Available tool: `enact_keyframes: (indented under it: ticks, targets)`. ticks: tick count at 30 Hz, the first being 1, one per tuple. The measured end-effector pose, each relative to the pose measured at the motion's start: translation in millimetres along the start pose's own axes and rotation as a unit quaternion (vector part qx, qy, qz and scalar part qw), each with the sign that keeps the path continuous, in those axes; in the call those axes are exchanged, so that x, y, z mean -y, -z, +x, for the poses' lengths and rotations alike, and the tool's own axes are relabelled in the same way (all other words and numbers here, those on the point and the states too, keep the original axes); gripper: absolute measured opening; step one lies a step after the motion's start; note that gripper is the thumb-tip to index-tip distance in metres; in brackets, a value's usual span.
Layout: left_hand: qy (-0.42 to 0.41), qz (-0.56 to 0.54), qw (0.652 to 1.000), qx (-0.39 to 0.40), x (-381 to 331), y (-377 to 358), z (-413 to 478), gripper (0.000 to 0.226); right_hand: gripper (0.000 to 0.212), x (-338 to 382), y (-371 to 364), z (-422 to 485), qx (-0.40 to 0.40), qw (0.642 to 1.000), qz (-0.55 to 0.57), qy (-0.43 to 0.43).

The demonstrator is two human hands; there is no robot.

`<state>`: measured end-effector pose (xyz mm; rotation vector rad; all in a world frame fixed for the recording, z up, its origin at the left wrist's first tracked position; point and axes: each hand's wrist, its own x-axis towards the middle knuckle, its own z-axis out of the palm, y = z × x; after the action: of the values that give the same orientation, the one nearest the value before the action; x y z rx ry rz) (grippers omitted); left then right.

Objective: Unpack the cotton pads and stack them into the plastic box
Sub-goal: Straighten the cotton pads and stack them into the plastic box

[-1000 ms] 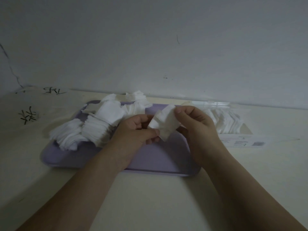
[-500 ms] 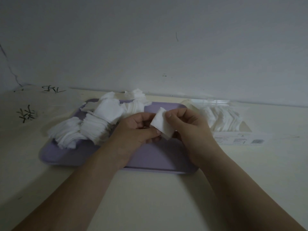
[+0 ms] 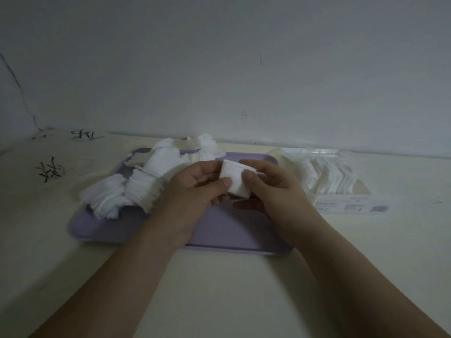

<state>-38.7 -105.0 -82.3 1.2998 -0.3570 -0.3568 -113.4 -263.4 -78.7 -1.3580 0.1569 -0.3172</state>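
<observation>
hands: left (image 3: 195, 184) and right (image 3: 266, 184) both pinch cotton pads (image 3: 235, 180) (small stack) | above purple tray (image 3: 231, 230)

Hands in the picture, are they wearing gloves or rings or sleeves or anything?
No. The left hand and right hand are bare: no gloves, no rings on the fingers that show, no watch. No sleeve shows anywhere up to the picture's edge.

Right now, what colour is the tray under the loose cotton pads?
Pale lilac purple tray, seen clearly in the head view.
</observation>
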Motion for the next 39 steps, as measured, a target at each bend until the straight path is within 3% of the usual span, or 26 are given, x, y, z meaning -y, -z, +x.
enact_keyframes:
  ticks: [5,8,11,13,15,17,19,21,27,33,35,37,39]
  targets:
    - [-0.076,0.213,0.972,-0.060,-5,1,-3,0.021,0.018,1,-5,-3,-0.009,0.998,-0.050,0.020]
    - [-0.129,0.307,0.942,-0.049,-8,0,-10,0.016,0.023,4,-12,-8,-0.004,0.996,-0.086,0.031]
    - [-0.212,0.412,0.883,-0.080,-23,9,-17,0.018,0.022,2,-16,-10,-0.019,0.995,-0.091,0.031]
    - [-0.276,0.509,0.804,-0.134,-41,24,-18,0.027,0.020,-2,-22,-10,-0.027,0.994,-0.103,0.027]
    - [-0.228,0.604,0.742,-0.182,-55,43,-19,0.046,0.017,-9,-30,-8,-0.046,0.986,-0.155,0.032]
    - [-0.074,0.665,0.717,-0.197,-62,60,-23,0.065,0.014,-13,-41,-6,-0.054,0.979,-0.192,0.030]
    - [0.044,0.658,0.731,-0.175,-57,72,-27,0.078,0.012,-15,-48,-3,-0.052,0.972,-0.226,0.022]
    - [0.072,0.641,0.747,-0.158,-45,77,-29,0.082,0.012,-13,-48,1,-0.058,0.968,-0.244,0.016]
    - [0.001,0.623,0.771,-0.131,-23,55,-15,0.067,0.011,-3,-25,7,-0.095,0.979,-0.178,0.039]
    - [-0.037,0.609,0.788,-0.084,-8,7,1,0.068,0.019,1,-17,5,-0.189,0.950,-0.211,0.132]
    - [-0.060,0.564,0.822,-0.054,-7,-6,2,0.076,0.023,5,-14,3,-0.229,0.929,-0.233,0.172]
    - [-0.064,0.454,0.888,-0.028,-9,-12,-3,0.084,0.026,11,-18,-2,-0.218,0.935,-0.206,0.188]
    - [-0.047,0.346,0.937,-0.012,-12,-8,-6,0.075,0.024,15,-23,-6,-0.192,0.944,-0.181,0.200]
